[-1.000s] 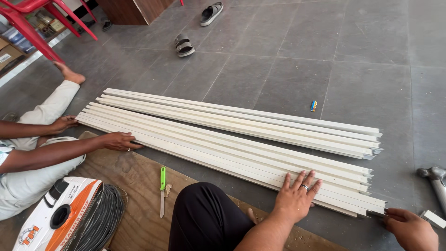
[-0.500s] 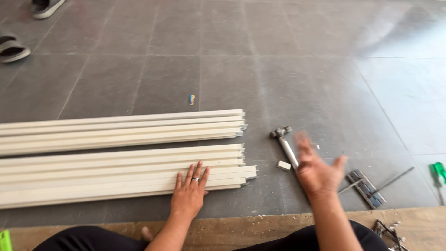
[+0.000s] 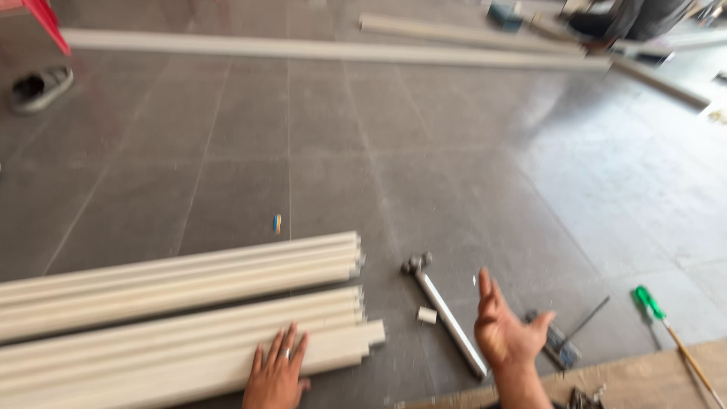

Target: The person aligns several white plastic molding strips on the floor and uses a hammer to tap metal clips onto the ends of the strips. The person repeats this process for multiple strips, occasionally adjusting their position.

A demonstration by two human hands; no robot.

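Observation:
My left hand (image 3: 276, 371) lies flat, fingers spread, on the near bundle of long cream plastic strips (image 3: 151, 356) laid on the grey tiled floor. A second bundle of the same strips (image 3: 174, 280) lies just behind it. My right hand (image 3: 503, 329) is raised above the floor, palm up and fingers apart, holding nothing. Just left of it lies a metal hammer (image 3: 447, 314) with a small cream offcut (image 3: 427, 315) beside its handle.
A green-handled screwdriver (image 3: 650, 301) and a small metal tool (image 3: 556, 342) lie right of my right hand. A brown board edge (image 3: 681, 371) runs along the bottom right. More long strips (image 3: 326, 50) lie far back, a sandal (image 3: 39, 87) at the left, a small coloured bit (image 3: 278, 223) mid-floor.
The view has swung up and right, showing more floor and the far strips. My right hand has turned palm up near the hammer. My left hand stays flat on the strips.

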